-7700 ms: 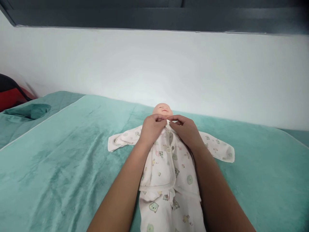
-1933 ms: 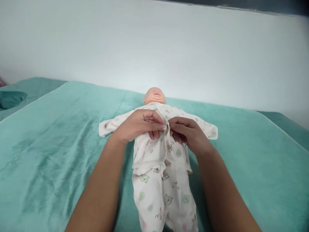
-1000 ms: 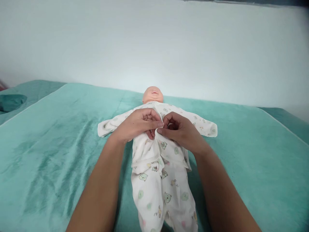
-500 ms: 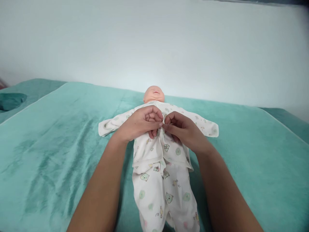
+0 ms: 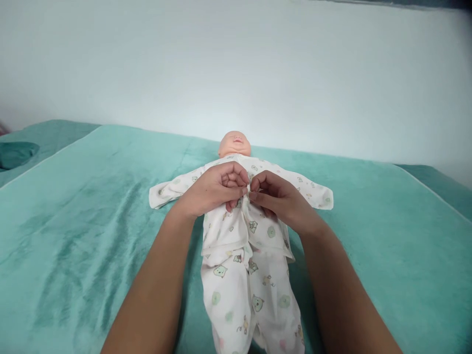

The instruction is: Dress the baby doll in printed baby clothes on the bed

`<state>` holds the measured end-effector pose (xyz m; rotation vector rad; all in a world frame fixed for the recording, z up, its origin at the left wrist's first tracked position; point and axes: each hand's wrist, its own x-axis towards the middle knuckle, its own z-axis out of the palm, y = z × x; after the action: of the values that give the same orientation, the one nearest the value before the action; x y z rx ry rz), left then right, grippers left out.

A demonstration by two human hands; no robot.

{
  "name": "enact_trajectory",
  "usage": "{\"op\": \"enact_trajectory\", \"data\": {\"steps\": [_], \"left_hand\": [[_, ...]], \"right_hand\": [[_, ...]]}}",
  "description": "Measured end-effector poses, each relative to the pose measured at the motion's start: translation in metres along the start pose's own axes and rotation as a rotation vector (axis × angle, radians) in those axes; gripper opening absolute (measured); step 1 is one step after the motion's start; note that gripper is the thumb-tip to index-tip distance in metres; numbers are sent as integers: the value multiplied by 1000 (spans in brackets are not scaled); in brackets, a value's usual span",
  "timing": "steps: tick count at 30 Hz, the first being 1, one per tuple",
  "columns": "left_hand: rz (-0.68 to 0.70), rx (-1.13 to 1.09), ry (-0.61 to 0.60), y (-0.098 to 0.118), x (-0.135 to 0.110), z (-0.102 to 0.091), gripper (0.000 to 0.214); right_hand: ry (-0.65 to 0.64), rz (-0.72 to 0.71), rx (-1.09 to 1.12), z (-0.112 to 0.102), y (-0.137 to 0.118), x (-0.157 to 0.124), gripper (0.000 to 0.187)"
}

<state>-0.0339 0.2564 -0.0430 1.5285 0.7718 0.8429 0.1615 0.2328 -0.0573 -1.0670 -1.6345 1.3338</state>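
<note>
A baby doll (image 5: 235, 143) lies on its back, head toward the wall, arms spread to both sides. It wears a white long-sleeved baby shirt (image 5: 224, 236) and matching trousers (image 5: 230, 295), printed with green bears and small figures. Over the chest, my left hand (image 5: 223, 187) pinches the front edge of the shirt between thumb and curled fingers. Facing it, my right hand (image 5: 278, 196) pinches the other side of the same opening, its fingertips almost touching the left ones. Any fastener between the fingertips is hidden. Below my hands the shirt's front edges meet along the middle.
A teal plush blanket (image 5: 92, 236) covers the surface under the doll, with wrinkles on the left. A pale wall (image 5: 236, 64) rises behind it. Darker green fabric (image 5: 16, 155) lies at the far left.
My right fingertips have drawn very slightly apart from the left ones at the shirt's front. Otherwise the hands and doll hold nearly the same position.
</note>
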Motion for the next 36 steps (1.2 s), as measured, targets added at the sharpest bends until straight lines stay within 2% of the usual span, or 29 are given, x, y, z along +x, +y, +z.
{"op": "enact_trajectory", "data": {"steps": [5, 13, 24, 36], "left_hand": [[8, 0, -13, -3, 0, -4, 10], [15, -14, -42, -5, 1, -7, 11], [-32, -11, -95, 3, -3, -7, 18], [-14, 27, -95, -1, -1, -8, 20]], "right_hand": [[-54, -28, 103, -3, 3, 0, 19], [-37, -42, 180, -6, 11, 2, 16], [7, -33, 185, -6, 15, 5, 19], [45, -7, 151, -5, 17, 6, 20]]}}
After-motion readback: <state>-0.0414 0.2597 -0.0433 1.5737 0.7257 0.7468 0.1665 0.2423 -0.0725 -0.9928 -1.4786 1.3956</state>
